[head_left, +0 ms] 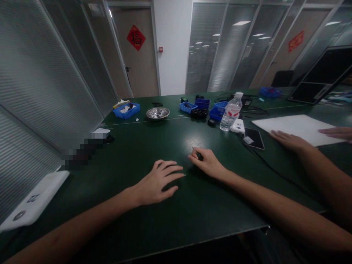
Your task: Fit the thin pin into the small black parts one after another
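My left hand (161,182) lies low over the dark green table (143,223), palm down, with its fingers spread. Right at its index fingertip is a tiny shiny piece (184,175), too small to name. To the right, my right hand (209,163) rests on the table with thumb and fingers pinched together. A thin, short sliver (193,148) sticks out from the pinch, and its kind cannot be made out. The two hands are a little apart, near the middle of the table.
A steel bowl (158,113) and blue bins (126,110) stand farther back. Right of centre are a water bottle (231,113), a dark tablet (255,138) and a cable (271,167). Another person's hand (293,141) rests by a white board (291,125). A white device (34,200) lies left.
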A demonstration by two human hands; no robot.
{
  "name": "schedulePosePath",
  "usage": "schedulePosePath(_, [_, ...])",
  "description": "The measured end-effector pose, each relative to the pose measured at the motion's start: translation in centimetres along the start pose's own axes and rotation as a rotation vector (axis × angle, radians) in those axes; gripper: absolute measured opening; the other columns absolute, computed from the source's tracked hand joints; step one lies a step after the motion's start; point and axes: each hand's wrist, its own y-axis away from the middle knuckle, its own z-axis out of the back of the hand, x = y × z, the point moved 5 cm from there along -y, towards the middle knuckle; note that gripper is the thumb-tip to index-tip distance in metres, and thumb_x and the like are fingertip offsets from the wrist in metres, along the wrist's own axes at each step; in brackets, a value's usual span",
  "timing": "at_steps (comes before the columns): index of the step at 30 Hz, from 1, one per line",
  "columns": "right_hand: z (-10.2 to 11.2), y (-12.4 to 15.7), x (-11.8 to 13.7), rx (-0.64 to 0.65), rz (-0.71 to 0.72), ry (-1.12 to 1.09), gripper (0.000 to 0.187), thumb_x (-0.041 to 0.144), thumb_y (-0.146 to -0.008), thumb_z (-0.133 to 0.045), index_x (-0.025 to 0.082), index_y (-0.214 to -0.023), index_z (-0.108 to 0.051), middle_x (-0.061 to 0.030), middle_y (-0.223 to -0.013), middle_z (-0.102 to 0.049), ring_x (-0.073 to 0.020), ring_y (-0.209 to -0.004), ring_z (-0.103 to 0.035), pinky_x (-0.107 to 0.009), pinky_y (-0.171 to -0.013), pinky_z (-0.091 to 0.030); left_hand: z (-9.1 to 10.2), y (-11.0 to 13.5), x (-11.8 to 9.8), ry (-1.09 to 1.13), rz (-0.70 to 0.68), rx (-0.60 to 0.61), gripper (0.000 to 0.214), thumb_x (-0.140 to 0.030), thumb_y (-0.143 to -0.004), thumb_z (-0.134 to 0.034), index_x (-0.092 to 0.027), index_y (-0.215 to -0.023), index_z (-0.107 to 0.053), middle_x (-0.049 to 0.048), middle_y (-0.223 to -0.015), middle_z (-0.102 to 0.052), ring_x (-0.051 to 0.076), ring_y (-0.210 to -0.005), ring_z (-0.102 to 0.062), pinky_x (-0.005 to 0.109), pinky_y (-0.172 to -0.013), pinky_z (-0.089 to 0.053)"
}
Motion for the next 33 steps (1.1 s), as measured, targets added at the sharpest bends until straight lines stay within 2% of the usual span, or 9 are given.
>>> schedulePosePath(3, [0.0, -0.2, -1.1, -0.011, -0.037, 0.023, 0.031, 0.035, -0.097, -0.057, 0.020, -0.073, -0.045, 0.0039, -0.067, -0.049, -0.0130, -0.063, -0.045, -0.027, -0.064, -0.034, -0.2, -0.1, -0.5, 0.009, -0.074, 0.075, 0.053, -0.039, -0.102, -0.056, -0.032, -0.153, -0.045, 0.0048, -0.154, -0.053, 0.032, -0.146, -0.039, 0.062, -0.119, -0.018])
schedulePosePath(5, [-0.2, -0.3, -1.4, -0.005, -0.048, 0.022, 0.030, 0.035, -0.096, -0.058, 0.020, -0.072, -0.046, 0.0041, -0.066, -0.049, -0.0128, -0.062, -0.046, -0.027, -0.063, -0.034, -0.2, -0.1, -0.5, 0.021, -0.087, 0.061, 0.045, -0.038, -0.103, -0.054, -0.031, -0.147, -0.052, 0.0044, -0.146, -0.061, 0.031, -0.144, -0.043, 0.061, -0.119, -0.015])
schedulePosePath(7, [-0.3, -0.2, -1.3, -0.002, -0.042, 0.026, 0.030, 0.034, -0.096, -0.058, 0.020, -0.072, -0.046, 0.0043, -0.066, -0.049, -0.0127, -0.062, -0.046, -0.027, -0.063, -0.034, -0.3, 0.2, -0.3, 0.025, -0.101, 0.016, 0.032, -0.035, -0.104, -0.054, -0.030, -0.134, -0.063, 0.0031, -0.132, -0.070, 0.029, -0.137, -0.049, 0.056, -0.117, -0.017])
schedulePosePath(10, [-0.5, -0.1, -1.3, 0.011, -0.027, 0.029, 0.029, 0.033, -0.096, -0.058, 0.020, -0.073, -0.046, 0.0043, -0.067, -0.050, -0.0124, -0.062, -0.046, -0.027, -0.063, -0.033, -0.3, 0.5, 0.0, 0.026, -0.102, -0.036, 0.027, -0.027, -0.105, -0.054, -0.028, -0.128, -0.067, 0.0024, -0.121, -0.075, 0.025, -0.128, -0.056, 0.049, -0.109, -0.024])
schedulePosePath(13, [-0.6, -0.1, -1.4, 0.015, -0.019, 0.032, 0.028, 0.032, -0.096, -0.058, 0.020, -0.073, -0.046, 0.0048, -0.067, -0.050, -0.0119, -0.061, -0.046, -0.027, -0.063, -0.033, -0.1, 0.6, 0.7, 0.053, -0.012, -0.080, 0.031, -0.022, -0.103, -0.057, -0.029, -0.133, -0.063, 0.0027, -0.121, -0.072, 0.023, -0.122, -0.057, 0.044, -0.103, -0.028])
schedulePosePath(17, [-0.6, -0.1, -1.5, 0.021, -0.013, 0.042, 0.029, 0.031, -0.096, -0.059, 0.020, -0.073, -0.046, 0.0051, -0.066, -0.050, -0.0118, -0.062, -0.047, -0.026, -0.062, -0.034, 0.4, 0.7, 2.0, 0.139, 0.131, -0.149, 0.033, -0.023, -0.096, -0.067, -0.028, -0.129, -0.062, 0.0012, -0.107, -0.070, 0.023, -0.115, -0.057, 0.042, -0.102, -0.030])
schedulePosePath(21, [-0.5, -0.1, -1.4, 0.026, -0.017, 0.042, 0.028, 0.032, -0.096, -0.058, 0.020, -0.073, -0.047, 0.0047, -0.067, -0.051, -0.0119, -0.062, -0.048, -0.026, -0.062, -0.034, 0.6, 0.8, 2.5, 0.168, 0.204, -0.135, 0.031, -0.014, -0.096, -0.060, -0.027, -0.124, -0.064, 0.0019, -0.103, -0.066, 0.021, -0.105, -0.057, 0.041, -0.096, -0.034])
schedulePosePath(28, [-0.5, 0.0, -1.1, 0.031, -0.021, 0.030, 0.029, 0.032, -0.096, -0.058, 0.020, -0.073, -0.046, 0.0047, -0.067, -0.050, -0.0118, -0.061, -0.046, -0.026, -0.062, -0.034, 0.0, 0.5, 2.1, 0.121, 0.197, -0.057, 0.020, -0.037, -0.097, -0.067, -0.028, -0.114, -0.072, 0.0026, -0.111, -0.067, 0.022, -0.104, -0.056, 0.041, -0.093, -0.034])
schedulePosePath(33, [-0.5, 0.0, -1.2, 0.038, -0.019, 0.032, 0.028, 0.032, -0.097, -0.058, 0.021, -0.074, -0.046, 0.0045, -0.068, -0.050, -0.0120, -0.061, -0.047, -0.026, -0.062, -0.034, -0.4, 0.5, 2.5, 0.165, 0.171, -0.053, 0.016, -0.039, -0.098, -0.066, -0.027, -0.107, -0.073, 0.0013, -0.104, -0.067, 0.021, -0.099, -0.058, 0.040, -0.090, -0.035])
